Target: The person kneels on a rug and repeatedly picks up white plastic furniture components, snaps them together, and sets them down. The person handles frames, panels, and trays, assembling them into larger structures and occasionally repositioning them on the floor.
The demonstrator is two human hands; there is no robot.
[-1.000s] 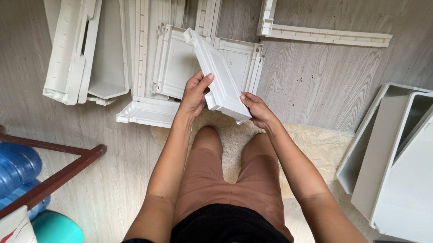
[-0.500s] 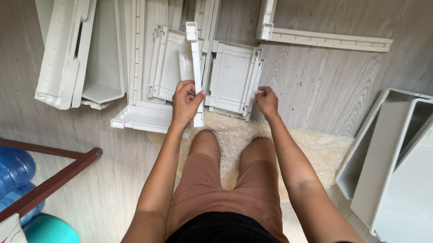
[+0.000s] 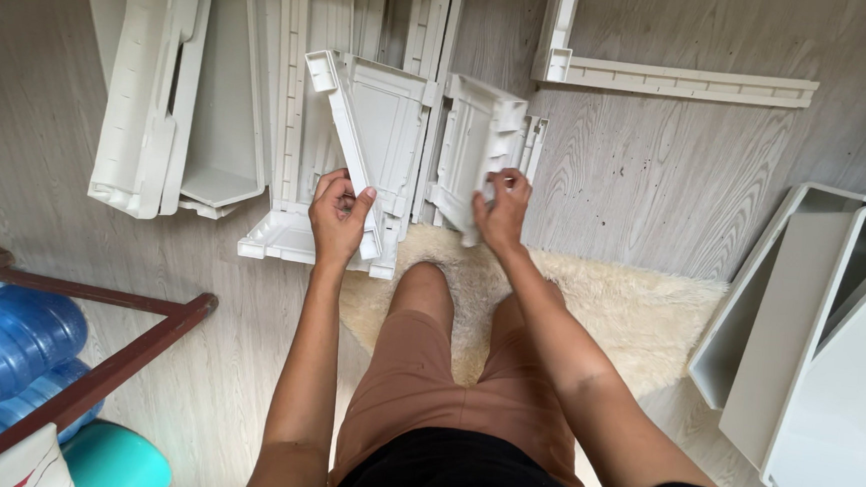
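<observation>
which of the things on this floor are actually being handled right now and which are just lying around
In hand:
left hand holds one white ribbed panel
right hand lifts a second white panel

Lying about:
L-shaped frame strip
white trays
blue water bottle
fleece rug

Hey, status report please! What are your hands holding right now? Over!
Left hand gripping one white plastic panel, tilted up. Right hand gripping a second white panel. More white parts lie on the wood floor beyond.
</observation>
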